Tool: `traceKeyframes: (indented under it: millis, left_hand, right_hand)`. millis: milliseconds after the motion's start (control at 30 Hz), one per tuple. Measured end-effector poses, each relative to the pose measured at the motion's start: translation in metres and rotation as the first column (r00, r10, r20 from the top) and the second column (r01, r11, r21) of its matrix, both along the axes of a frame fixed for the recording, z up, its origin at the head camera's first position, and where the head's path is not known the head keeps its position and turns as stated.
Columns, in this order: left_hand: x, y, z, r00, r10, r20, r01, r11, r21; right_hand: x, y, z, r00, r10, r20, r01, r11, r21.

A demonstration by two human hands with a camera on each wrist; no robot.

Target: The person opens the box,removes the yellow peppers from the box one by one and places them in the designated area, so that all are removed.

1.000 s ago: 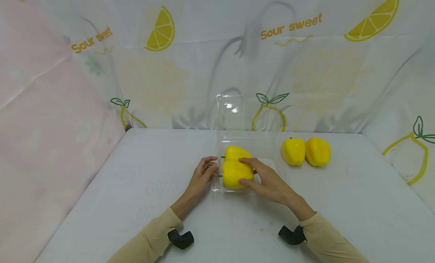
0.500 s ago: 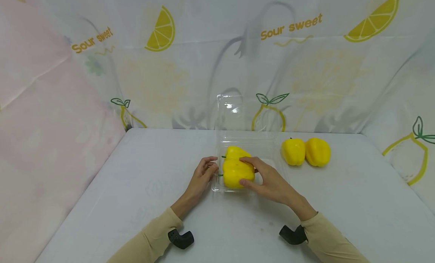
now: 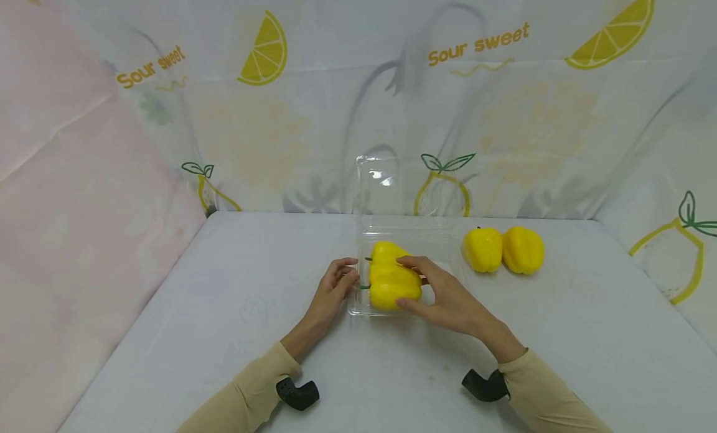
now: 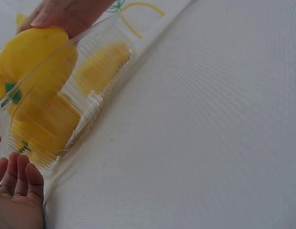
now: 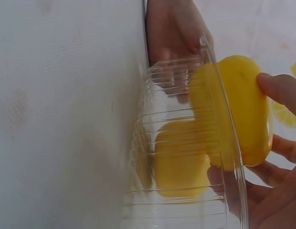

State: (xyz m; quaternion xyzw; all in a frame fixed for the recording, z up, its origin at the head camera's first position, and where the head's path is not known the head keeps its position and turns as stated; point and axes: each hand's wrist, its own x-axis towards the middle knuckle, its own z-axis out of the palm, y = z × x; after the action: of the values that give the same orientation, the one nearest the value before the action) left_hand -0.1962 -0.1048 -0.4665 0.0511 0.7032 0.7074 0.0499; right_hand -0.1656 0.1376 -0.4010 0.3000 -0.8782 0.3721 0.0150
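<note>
Inside a clear plastic clamshell box [image 3: 439, 249] are two yellow bell peppers, their green stems pointing left. My right hand [image 3: 448, 299] grips the nearer bell pepper [image 3: 394, 288], thumb on its near side and fingers across the far side. In the right wrist view this bell pepper [image 5: 246, 109] stands partly above the box rim. The farther bell pepper [image 3: 386, 251] lies behind it and is partly covered. My left hand [image 3: 332, 291] rests against the box's left wall with loosely bent fingers; the left wrist view shows those fingers [image 4: 21, 179] outside the clear plastic.
Two more yellow bell peppers, one [image 3: 483, 249] touching the other [image 3: 523, 249], sit on the white table [image 3: 560, 321] right of the box. The box's clear lid [image 3: 386, 187] stands raised at the back, before a lemon-print cloth [image 3: 313, 122].
The nearer bell pepper has shifted slightly to the right in the box, and my right hand has moved with it. My left hand stays in place.
</note>
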Motion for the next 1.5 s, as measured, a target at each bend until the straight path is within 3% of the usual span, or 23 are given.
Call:
traceKeyframes:
  millis: [633, 900, 1500]
  left_hand:
    - [-0.001, 0.001, 0.000, 1.000, -0.009, 0.003, 0.009, 1.000, -0.004]
    - [-0.001, 0.001, 0.000, 1.000, -0.003, 0.004, 0.003, 1.000, -0.014]
    - [0.000, 0.001, 0.002, 1.000, 0.010, 0.006, -0.010, 1.000, 0.000]
  right_hand:
    - [0.002, 0.009, 0.007, 1.000, -0.014, 0.010, 0.013, 1.000, 0.016]
    - [0.003, 0.012, 0.008, 0.999, -0.026, -0.035, 0.027, 0.999, 0.030]
    - [0.002, 0.019, 0.014, 0.998, -0.060, 0.002, 0.060, 0.998, -0.033]
